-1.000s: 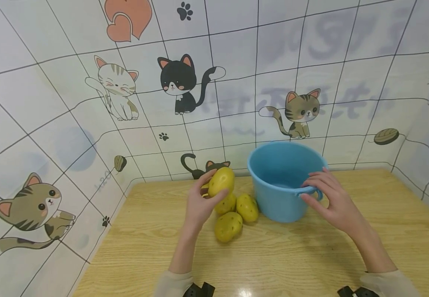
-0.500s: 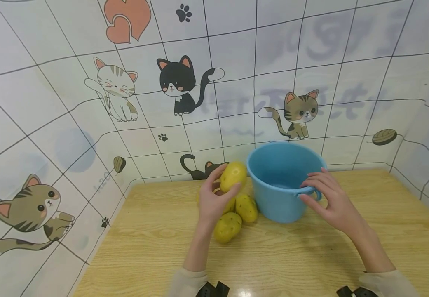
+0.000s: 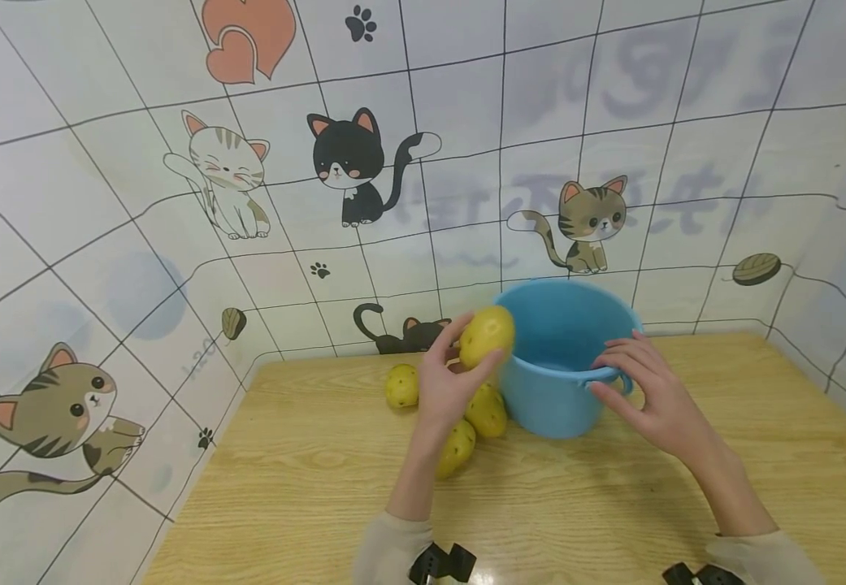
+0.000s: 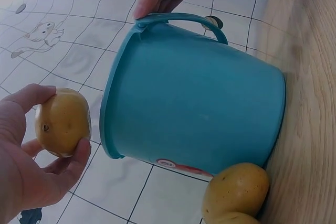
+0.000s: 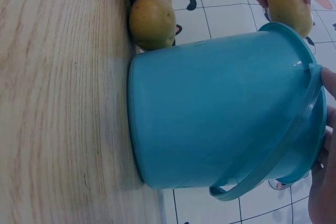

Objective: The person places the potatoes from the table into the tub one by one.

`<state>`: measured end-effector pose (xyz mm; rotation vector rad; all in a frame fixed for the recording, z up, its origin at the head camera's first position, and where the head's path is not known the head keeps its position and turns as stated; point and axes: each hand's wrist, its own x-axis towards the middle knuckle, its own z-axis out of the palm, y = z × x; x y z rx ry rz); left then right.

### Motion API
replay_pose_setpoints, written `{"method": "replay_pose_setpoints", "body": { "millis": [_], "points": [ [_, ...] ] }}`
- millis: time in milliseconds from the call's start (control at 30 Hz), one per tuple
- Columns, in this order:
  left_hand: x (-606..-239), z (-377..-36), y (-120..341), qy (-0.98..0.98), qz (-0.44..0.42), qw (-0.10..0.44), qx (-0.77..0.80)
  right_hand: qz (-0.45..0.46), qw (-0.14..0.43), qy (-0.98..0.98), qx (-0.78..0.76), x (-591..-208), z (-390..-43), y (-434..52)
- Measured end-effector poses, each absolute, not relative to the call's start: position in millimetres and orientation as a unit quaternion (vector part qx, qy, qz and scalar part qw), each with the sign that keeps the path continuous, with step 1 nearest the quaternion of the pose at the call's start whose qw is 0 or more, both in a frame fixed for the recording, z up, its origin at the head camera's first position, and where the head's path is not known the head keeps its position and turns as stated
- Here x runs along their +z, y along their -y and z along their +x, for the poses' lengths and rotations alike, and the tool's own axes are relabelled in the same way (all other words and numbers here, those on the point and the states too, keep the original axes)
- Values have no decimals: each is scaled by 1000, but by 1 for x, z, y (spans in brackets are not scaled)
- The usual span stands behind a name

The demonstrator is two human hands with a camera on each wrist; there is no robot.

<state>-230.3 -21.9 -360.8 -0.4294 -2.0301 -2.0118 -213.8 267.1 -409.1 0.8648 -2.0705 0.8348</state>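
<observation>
A yellow potato [image 3: 488, 335] is held between the thumb and fingers of my left hand [image 3: 446, 386], level with the left rim of a blue bucket [image 3: 550, 398]. In the left wrist view that potato [image 4: 64, 121] is just outside the bucket's mouth. My right hand [image 3: 652, 394] grips the bucket's near right rim, with the thumb outside by the handle [image 5: 273, 153] and the fingers over the inner side. What I can see of the bucket's inside shows only bare blue wall and floor. Other potatoes [image 3: 487, 410] lie on the table left of the bucket, partly hidden by my left arm.
The bucket stands on a wooden table [image 3: 291, 487] near the back wall [image 3: 466, 244], which is covered in cat drawings and grid lines. One potato [image 3: 402, 386] sits apart, further left. Side walls close in the table at left and right.
My left hand has carried the potato to the right and slightly up, from above the other potatoes to the bucket's rim. The right hand and the bucket have stayed in place.
</observation>
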Motion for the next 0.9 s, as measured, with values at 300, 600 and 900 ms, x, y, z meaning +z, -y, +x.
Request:
{"method": "replay_pose_setpoints", "body": {
  "millis": [300,600,900],
  "points": [
    [-355,-234,8,709,-156,115,-677,336,367,804,326,-409,-214,-268],
    [-354,-238,-10,714,-175,139,-663,332,362,808,326,-409,-214,-268],
    [-361,-240,-21,692,-236,188,-655,335,365,806,324,-408,-213,-266]
  ]
}}
